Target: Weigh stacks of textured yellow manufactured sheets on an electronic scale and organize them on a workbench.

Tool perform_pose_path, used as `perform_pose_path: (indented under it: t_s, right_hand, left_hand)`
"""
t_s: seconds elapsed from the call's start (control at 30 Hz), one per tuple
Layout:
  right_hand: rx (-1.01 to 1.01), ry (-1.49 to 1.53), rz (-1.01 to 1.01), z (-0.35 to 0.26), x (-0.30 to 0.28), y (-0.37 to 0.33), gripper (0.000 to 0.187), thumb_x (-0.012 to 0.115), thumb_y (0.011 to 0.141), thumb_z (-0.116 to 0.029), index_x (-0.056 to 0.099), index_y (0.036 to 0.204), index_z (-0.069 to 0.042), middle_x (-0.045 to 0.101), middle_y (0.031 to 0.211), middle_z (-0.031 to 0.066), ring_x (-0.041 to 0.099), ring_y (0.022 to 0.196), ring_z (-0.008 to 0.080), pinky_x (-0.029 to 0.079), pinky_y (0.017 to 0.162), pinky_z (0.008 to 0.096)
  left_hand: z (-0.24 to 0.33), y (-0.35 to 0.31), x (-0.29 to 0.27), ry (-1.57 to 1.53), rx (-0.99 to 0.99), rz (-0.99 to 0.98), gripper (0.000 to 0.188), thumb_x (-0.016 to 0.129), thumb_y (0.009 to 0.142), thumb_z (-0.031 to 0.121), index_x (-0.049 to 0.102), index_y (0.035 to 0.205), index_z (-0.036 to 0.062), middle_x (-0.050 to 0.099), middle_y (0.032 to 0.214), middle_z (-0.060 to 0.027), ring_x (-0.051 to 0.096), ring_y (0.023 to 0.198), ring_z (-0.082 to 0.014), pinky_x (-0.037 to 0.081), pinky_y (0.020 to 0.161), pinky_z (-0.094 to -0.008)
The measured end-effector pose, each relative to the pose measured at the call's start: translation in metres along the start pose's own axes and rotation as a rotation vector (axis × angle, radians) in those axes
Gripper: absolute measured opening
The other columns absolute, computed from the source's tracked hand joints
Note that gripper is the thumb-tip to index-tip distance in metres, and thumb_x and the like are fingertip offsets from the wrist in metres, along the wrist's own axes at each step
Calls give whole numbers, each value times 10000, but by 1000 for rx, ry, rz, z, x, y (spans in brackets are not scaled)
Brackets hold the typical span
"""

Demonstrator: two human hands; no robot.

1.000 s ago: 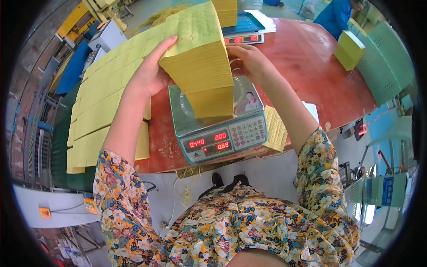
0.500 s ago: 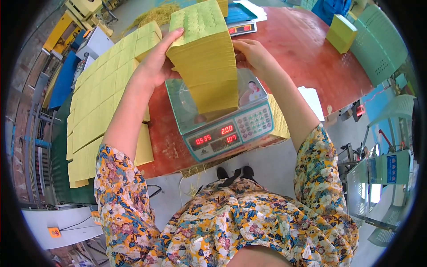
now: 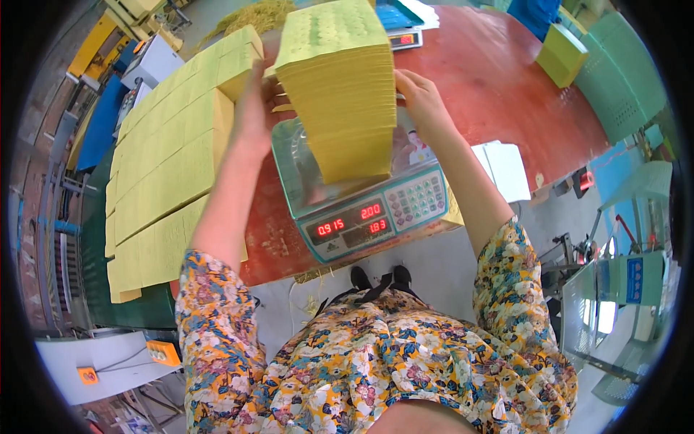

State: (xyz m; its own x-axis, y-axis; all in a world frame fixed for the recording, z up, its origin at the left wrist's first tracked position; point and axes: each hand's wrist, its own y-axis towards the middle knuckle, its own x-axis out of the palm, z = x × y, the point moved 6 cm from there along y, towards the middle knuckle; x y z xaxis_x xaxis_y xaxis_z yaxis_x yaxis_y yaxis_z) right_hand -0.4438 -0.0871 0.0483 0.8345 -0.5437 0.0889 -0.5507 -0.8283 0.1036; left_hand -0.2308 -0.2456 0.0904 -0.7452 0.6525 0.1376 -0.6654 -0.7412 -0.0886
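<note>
A tall, wedge-shaped stack of yellow paper sheets (image 3: 340,94) stands on the clear pan of a digital weighing scale (image 3: 376,226) with lit red digits. Its top face has a scalloped pattern, and it widens upward. At the stack's left side is my left hand (image 3: 254,108), smeared by motion, its fingers partly hidden near a loose flap of paper. My right hand (image 3: 426,105) grips the stack's right edge, fingers bent against it and some tips out of sight. Beneath the scale's right end, a bit of yellow paper (image 3: 454,210) shows.
Several rows of yellow paper stacks (image 3: 163,173) lie to my left. A red table (image 3: 506,79) carries the scale, white sheets (image 3: 500,172) and a second scale (image 3: 405,37) farther back. A yellow block (image 3: 562,56) stands far right, near a green perforated chair (image 3: 622,83). Loose straw-like strips (image 3: 249,18) lie beyond.
My left hand has slid down off the stack's top corner to its left side. The stack has shifted slightly right and stands more upright. The scale's digits have changed.
</note>
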Motion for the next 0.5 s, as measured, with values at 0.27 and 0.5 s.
perform_pose_path:
  t_s: [0.27, 0.5]
  right_hand:
    - [253, 427, 194, -1, 29, -5, 628, 472, 968, -550, 532, 1347, -53, 549, 1338, 99, 537, 1175, 191, 441, 966, 374]
    - [210, 289, 19, -10, 43, 19, 641, 472, 953, -597, 610, 1221, -31, 654, 1056, 69, 631, 888, 162, 527, 706, 317]
  left_hand:
    - [-55, -3, 49, -354, 104, 25, 678, 382, 994, 581, 427, 1397, 37, 559, 1260, -82, 537, 1118, -175, 464, 935, -373]
    - [-37, -8, 63, -582, 112, -23, 694, 315, 985, 634, 447, 1371, 73, 564, 1210, -102, 582, 1063, -214, 528, 864, -359]
